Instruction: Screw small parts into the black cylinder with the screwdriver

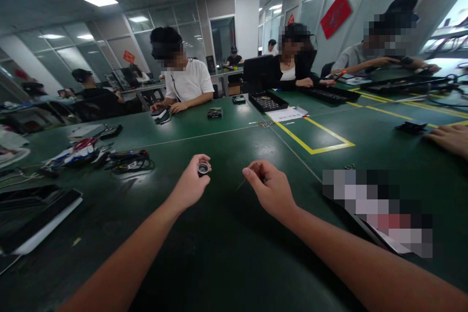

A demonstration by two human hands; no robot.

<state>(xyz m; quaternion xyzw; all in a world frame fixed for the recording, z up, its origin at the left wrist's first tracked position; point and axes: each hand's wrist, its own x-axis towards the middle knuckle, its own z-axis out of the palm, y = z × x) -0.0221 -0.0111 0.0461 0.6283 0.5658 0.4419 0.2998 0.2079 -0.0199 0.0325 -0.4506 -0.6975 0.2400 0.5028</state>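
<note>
Above the green table, my left hand (193, 179) is closed around a small round dark part with a metallic rim (203, 169), its hollow face turned up toward me. A short distance to the right, my right hand (272, 187) pinches a small copper-brown bundle that looks like coiled wire (257, 169). One thin strand (240, 185) sticks out from it, down and to the left. My fingers hide part of both things. The two hands are apart, and neither part touches the other.
At left lie bundled cables and tools (129, 160) and a dark device with a white edge (49, 224). A pixelated flat item (380, 214) lies at right, near another person's hand (448, 139). Black trays (268, 102) and yellow tape (331, 148) are farther back; co-workers sit around.
</note>
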